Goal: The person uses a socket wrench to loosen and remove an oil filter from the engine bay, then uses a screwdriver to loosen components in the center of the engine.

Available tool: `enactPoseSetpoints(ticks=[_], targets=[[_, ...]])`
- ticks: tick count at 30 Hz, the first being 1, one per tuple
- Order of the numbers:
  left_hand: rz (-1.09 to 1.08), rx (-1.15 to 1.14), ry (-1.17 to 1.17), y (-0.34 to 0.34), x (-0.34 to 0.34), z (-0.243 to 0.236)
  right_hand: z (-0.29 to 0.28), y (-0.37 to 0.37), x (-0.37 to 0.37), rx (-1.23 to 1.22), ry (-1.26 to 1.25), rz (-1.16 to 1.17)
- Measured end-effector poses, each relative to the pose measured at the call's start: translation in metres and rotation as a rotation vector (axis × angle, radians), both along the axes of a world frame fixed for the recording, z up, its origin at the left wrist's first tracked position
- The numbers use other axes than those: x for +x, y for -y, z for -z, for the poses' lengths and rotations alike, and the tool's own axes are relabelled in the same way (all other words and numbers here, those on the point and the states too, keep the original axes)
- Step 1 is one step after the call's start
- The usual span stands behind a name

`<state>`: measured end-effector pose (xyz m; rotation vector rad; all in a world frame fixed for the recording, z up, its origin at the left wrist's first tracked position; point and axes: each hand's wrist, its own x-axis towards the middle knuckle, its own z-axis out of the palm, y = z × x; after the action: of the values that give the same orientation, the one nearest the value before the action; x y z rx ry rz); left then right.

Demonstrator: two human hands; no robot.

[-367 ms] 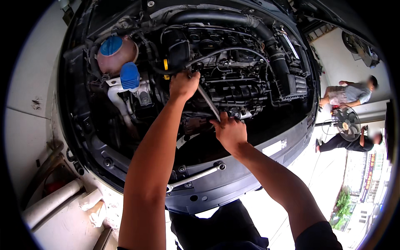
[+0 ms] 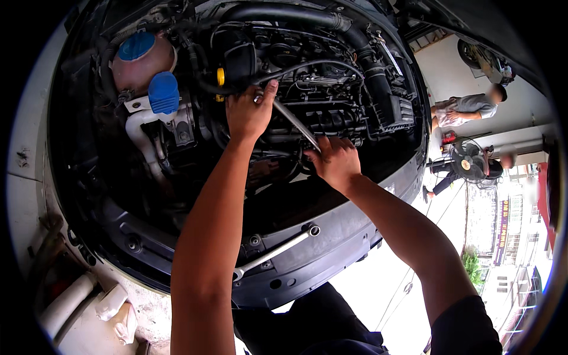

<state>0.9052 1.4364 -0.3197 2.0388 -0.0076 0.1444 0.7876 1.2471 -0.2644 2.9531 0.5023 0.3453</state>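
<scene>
1. While your left hand (image 2: 248,115) wraps the upper end of a long steel hand tool (image 2: 299,126), its thumb points upward beside the shaft; the curled fingers are mostly out of sight behind your palm.
2. Your right hand (image 2: 338,163) is closed around the lower end of that same tool, knuckles up, with the thumb along the near side.
3. The tool slants across the front of the engine (image 2: 307,83), from upper left down to the right, its shaft bare between your two hands. What its upper end engages, you cannot tell from this view.
4. Just above your left hand runs a black hose (image 2: 313,65), arching over to the right; a yellow dipstick handle (image 2: 221,77) stands close by on the left.
5. Farther left you have a pinkish coolant reservoir (image 2: 145,65) with a blue cap, and below it a blue-capped filler neck (image 2: 139,127) with a pale tube.
6. A combination wrench (image 2: 278,254) lies on the black front crossmember (image 2: 337,222), between your forearms and nearer your body than the tool.
7. Off to your right, a person in a grey shirt (image 2: 470,106) is beyond the car, near a black fan (image 2: 469,161) that partly covers another person (image 2: 444,177) in dark clothing.
</scene>
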Motion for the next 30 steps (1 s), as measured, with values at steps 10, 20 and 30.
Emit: enactPoseSetpoints(ticks=[10, 20, 30], targets=[[-0.232, -0.053, 0.404, 0.019, -0.010, 0.025, -0.009, 0.068, 0.087, -0.037, -0.119, -0.382], [-0.418, 0.216, 0.479, 0.036, -0.010, 0.038, -0.008, 0.092, 0.207, -0.124, -0.122, -0.758], [-0.462, 0.018, 0.425, 0.032, -0.012, 0.037, -0.011, 0.086, 0.224, -0.094, -0.120, -0.755]])
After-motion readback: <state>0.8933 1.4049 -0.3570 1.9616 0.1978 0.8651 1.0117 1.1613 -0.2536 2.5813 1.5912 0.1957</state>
